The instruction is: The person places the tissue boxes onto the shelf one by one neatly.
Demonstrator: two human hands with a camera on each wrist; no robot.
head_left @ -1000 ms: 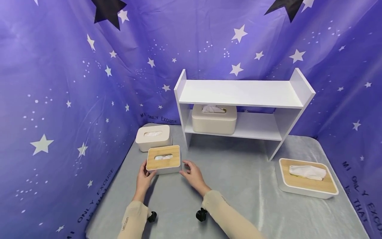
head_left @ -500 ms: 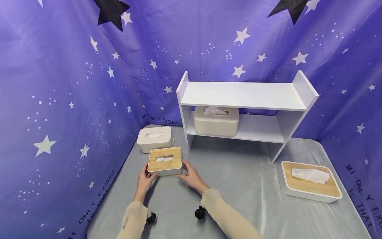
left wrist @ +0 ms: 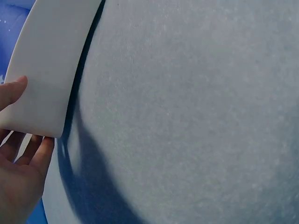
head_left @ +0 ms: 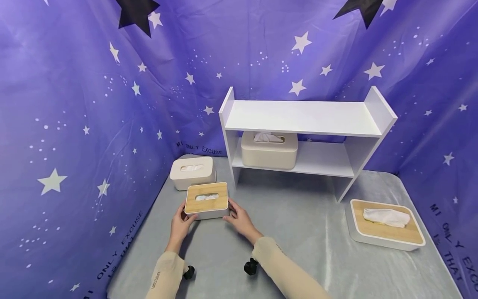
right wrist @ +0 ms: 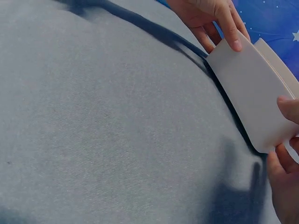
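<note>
A bamboo-lidded tissue box (head_left: 206, 206) with white sides is held between both hands in the head view, just in front of a cream tissue box (head_left: 191, 176). My left hand (head_left: 181, 226) grips its left end, thumb on the front wall and fingers under the lower corner, as the left wrist view shows. At the opposite end my right hand (head_left: 242, 222) holds the box the same way. Both hands appear on the white wall (right wrist: 247, 88) in the right wrist view. A dark shadow runs along its bottom edge; I cannot tell whether it touches the table.
A white two-tier shelf (head_left: 302, 118) stands at the back, with another cream tissue box (head_left: 269, 155) on its lower tier. At right lies a wide bamboo-lidded tissue box (head_left: 388, 232). Grey cloth (head_left: 291, 224) covers the table. Starry purple curtains (head_left: 93, 124) surround it.
My right hand has closed in from beside the box and now grips its right end. The box has shifted slightly right. My left hand keeps its place.
</note>
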